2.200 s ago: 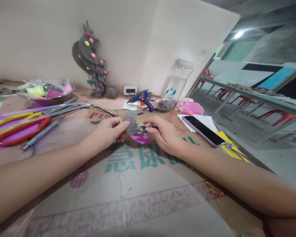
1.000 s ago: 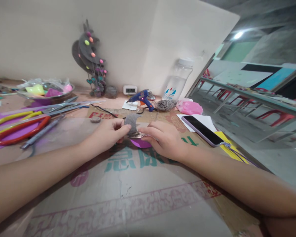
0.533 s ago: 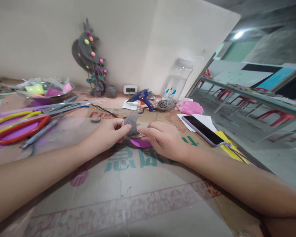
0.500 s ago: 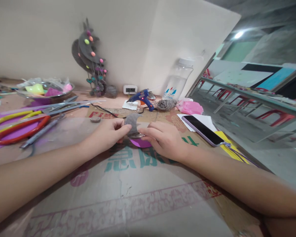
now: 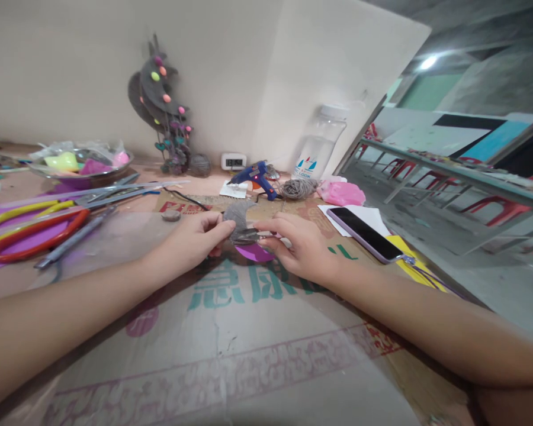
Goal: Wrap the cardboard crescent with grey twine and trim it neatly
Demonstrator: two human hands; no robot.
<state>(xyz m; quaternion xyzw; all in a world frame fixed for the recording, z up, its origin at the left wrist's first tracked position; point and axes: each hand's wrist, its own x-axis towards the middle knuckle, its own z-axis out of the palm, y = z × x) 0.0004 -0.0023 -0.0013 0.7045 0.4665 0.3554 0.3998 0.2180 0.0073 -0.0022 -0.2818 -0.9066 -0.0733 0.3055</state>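
A small grey crescent [image 5: 237,220], fuzzy like felt or wound yarn, is held upright a little above the cardboard. My left hand [image 5: 199,236] pinches its left side between thumb and fingers. At the crescent's lower right end, my right hand [image 5: 299,245] has its thumb and index finger closed around the tip; any thread between them is too small to make out. Directly below the crescent shows a bright purple piece [image 5: 254,253], partly covered by it and by my right fingers.
A blue glue gun [image 5: 254,174], grey yarn [image 5: 299,188] and a water bottle [image 5: 320,145] stand behind. Scissors [image 5: 39,234] and a bowl [image 5: 77,171] lie left; a phone [image 5: 365,234] lies right. A decorated moon [image 5: 160,94] leans at the wall. Printed cardboard [image 5: 213,349] covers the table.
My right fingers have lifted and parted slightly at the crescent's lower end, and more of its dark lower edge shows. My left hand keeps its hold with little movement.
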